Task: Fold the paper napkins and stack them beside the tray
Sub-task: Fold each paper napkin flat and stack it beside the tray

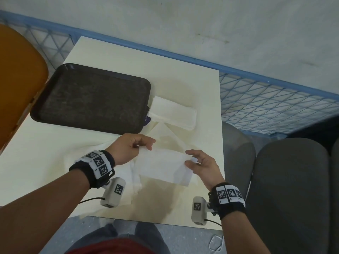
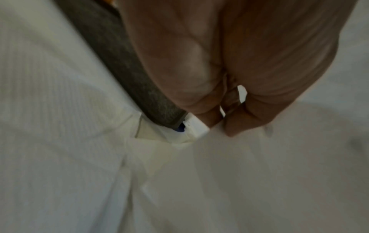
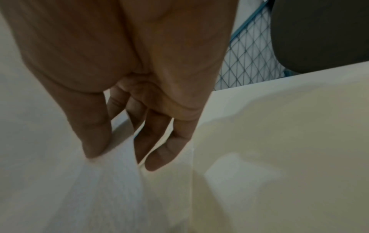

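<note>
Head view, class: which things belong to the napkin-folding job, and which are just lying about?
Belong to the job:
held napkin
left hand
right hand
folded stack
tray
unfolded napkins

Just lying about:
orange chair
grey seat
blue mesh fence

I see a white napkin (image 1: 165, 166) with a fine embossed weave, held at six o'clock over the cream table (image 1: 200, 85). At nine o'clock the tray (image 1: 91, 99) is dark brown, mottled with grey speckle. A white folded stack (image 1: 174, 111) lies at its three o'clock. The wrist bands (image 1: 228, 194) carry black-and-white square codes. At two o'clock, blue mesh fencing (image 1: 275, 105) shows a diamond grid; an orange chair (image 1: 16, 79) sits at ten.
</note>
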Available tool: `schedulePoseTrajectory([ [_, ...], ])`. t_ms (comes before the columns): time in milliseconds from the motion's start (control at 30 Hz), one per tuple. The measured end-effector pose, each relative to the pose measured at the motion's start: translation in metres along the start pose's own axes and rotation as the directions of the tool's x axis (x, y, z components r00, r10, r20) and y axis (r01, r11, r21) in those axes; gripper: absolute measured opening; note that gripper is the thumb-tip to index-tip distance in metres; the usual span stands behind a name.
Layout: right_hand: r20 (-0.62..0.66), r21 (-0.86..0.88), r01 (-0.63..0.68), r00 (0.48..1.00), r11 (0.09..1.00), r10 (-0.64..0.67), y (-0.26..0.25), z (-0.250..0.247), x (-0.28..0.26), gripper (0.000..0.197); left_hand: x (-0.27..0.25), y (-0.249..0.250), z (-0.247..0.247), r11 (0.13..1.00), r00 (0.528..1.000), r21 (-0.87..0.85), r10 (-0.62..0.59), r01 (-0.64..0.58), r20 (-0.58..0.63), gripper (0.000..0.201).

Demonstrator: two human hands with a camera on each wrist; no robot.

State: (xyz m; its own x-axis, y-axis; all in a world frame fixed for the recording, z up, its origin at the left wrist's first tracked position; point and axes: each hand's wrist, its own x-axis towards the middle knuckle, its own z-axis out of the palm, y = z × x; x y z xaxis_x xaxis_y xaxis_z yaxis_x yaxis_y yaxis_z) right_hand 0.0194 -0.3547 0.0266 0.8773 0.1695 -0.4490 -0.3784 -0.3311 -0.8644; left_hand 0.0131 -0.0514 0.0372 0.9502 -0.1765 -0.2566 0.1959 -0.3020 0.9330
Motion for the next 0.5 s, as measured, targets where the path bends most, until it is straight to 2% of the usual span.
schedulePoseTrajectory([
  [133, -0.005, 0.017, -0.031, 1.000, 0.999, 0.031, -0.003, -0.010, 0.002, 0.029, 0.001, -0.003, -0.007, 0.981, 0.976, -0.082, -0.165, 0.178, 0.142, 0.044],
  [167, -0.002, -0.003, -0.032, 0.999, 0.999, 0.032, -0.003, -0.012, 0.002, 0.029, 0.001, -0.002, -0.007, 0.979, 0.970, -0.058, -0.185, 0.196, 0.158, 0.043],
  [300, -0.087, -0.158, -0.058, 0.995, 0.986, 0.045, 0.005, -0.013, 0.009, 0.029, 0.006, -0.005, 0.001, 0.966, 0.963, 0.113, -0.244, 0.232, 0.113, 0.043],
  [367, -0.132, -0.271, -0.091, 0.990, 0.958, 0.057, 0.010, -0.008, 0.013, 0.028, 0.008, -0.010, 0.008, 0.932, 0.969, 0.285, -0.245, 0.223, 0.043, 0.038],
  [433, -0.151, -0.376, -0.119, 0.986, 0.919, 0.066, 0.017, 0.000, 0.018, 0.029, 0.008, -0.018, 0.020, 0.861, 0.983, 0.480, -0.184, 0.168, -0.013, 0.035],
  [500, -0.161, -0.515, -0.097, 0.987, 0.852, 0.015, 0.025, 0.009, 0.020, 0.038, 0.008, -0.026, 0.040, 0.785, 0.996, 0.619, -0.077, 0.037, 0.037, 0.044],
])
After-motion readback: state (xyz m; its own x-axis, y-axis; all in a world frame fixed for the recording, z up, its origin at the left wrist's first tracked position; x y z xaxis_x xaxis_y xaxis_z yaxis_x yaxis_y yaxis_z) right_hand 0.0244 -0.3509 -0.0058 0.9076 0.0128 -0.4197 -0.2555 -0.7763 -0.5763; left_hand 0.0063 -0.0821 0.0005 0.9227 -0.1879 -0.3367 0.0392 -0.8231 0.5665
